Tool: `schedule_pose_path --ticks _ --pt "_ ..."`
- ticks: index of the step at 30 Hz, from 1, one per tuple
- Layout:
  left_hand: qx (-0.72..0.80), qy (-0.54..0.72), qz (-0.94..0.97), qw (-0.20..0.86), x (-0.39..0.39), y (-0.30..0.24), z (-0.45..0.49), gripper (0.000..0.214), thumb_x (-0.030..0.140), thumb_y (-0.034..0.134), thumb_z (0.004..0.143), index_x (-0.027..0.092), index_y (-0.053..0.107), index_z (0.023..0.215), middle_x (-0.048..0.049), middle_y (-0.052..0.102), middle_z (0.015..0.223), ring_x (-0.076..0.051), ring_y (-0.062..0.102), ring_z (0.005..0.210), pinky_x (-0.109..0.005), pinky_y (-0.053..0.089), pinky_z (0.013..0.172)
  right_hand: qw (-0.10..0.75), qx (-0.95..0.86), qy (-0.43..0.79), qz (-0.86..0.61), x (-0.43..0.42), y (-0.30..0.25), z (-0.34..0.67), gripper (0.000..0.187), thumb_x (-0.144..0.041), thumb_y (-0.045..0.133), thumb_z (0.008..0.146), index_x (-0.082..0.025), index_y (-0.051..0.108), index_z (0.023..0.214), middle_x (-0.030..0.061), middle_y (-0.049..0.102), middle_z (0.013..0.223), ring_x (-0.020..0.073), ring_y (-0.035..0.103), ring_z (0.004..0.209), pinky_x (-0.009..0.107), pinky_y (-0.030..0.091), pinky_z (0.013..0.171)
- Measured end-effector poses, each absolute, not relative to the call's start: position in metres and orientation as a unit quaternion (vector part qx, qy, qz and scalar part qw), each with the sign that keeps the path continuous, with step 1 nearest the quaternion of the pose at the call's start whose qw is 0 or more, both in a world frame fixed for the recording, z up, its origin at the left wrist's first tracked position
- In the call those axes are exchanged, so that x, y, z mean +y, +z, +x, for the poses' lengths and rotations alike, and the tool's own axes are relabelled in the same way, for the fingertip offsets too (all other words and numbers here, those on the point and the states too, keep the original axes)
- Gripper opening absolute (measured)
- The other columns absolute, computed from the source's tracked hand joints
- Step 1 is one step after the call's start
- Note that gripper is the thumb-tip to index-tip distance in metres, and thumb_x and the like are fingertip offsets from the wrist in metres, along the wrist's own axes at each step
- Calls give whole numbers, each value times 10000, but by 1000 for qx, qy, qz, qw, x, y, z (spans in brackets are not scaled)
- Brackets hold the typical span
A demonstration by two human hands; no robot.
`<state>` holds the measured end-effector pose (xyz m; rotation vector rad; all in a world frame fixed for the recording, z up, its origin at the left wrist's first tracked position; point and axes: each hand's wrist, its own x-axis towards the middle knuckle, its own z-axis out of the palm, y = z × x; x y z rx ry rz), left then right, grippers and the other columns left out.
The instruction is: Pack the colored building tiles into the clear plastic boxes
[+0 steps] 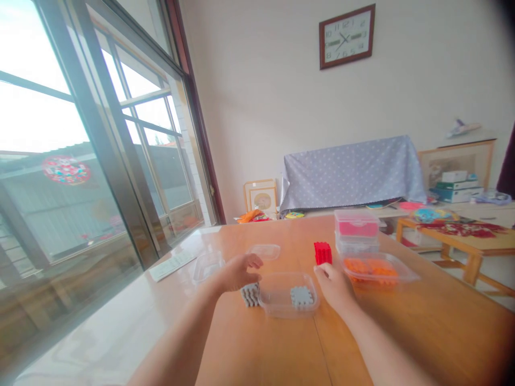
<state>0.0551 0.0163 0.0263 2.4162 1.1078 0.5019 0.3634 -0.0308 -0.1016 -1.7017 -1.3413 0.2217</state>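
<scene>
My left hand hovers over a stack of grey notched pieces, its thumb and fingers apart with nothing seen between them. Beside that stack is a clear plastic tub with a flat grey notched piece in its right part. My right hand is at the tub's right side, fingers curled together; what they hold, if anything, is hidden. Just beyond it stands a stack of red notched pieces, its lower edge partly covered by the hand. I cannot tell whether they touch.
To the right, an open clear tub holds orange pieces, with stacked lidded boxes behind it. A clear lid, another clear tub and a paper sheet lie at the left and back of the wooden table.
</scene>
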Motion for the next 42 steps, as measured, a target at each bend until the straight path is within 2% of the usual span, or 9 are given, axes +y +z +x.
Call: schedule_pose_path --ticks 4,7,15,22,30,35,38,42 --pt "437 133 862 221 12 28 31 571 306 765 682 233 624 1230 -72 668 1228 -267 632 1128 -351 514 931 463 -549 89 -690 -31 -103 363 411 -532 423 914 -234 575 674 -11 606 586 182 595 613 266 322 571" --pt "442 127 860 220 13 18 24 639 286 789 647 223 605 1255 -81 659 1235 -266 637 1094 -370 508 930 461 -550 91 -690 -31 -105 363 404 -534 424 913 -237 586 690 -15 605 594 183 592 615 264 320 566" --pt "422 171 867 200 17 13 24 466 234 760 648 206 669 1105 -41 695 1090 -227 645 990 -351 518 891 469 -555 92 -681 -27 -109 364 418 -535 418 900 -231 613 692 3 629 602 188 582 600 268 328 560" --pt "373 198 887 186 5 25 64 314 325 739 733 207 676 1017 -34 699 1022 -202 636 953 -303 500 858 457 -549 87 -694 -27 -106 362 421 -540 407 916 -240 640 735 5 650 624 194 597 619 270 333 568" --pt "366 118 898 212 -5 -2 137 403 435 782 696 219 680 1021 -31 710 1002 -204 652 858 -270 495 704 464 -546 74 -694 -26 -106 364 405 -527 414 914 -237 606 707 2 634 608 189 594 608 267 332 563" --pt "365 119 900 209 -7 -15 154 494 490 808 661 226 684 1060 -60 695 1096 -231 659 907 -281 501 717 476 -544 85 -686 -30 -102 363 402 -529 412 926 -244 637 753 11 669 660 196 607 632 273 350 581" --pt "369 140 898 195 -6 -22 151 381 403 737 740 230 682 1075 -55 691 1113 -223 658 912 -284 509 740 479 -540 84 -687 -31 -100 363 398 -521 412 930 -246 644 761 17 674 663 201 612 643 275 348 582" --pt "351 148 909 167 -7 -26 145 230 217 581 798 214 706 991 -49 715 1016 -199 658 874 -275 513 752 483 -540 80 -685 -31 -98 361 406 -514 407 931 -240 619 720 22 665 642 199 609 633 272 336 571"
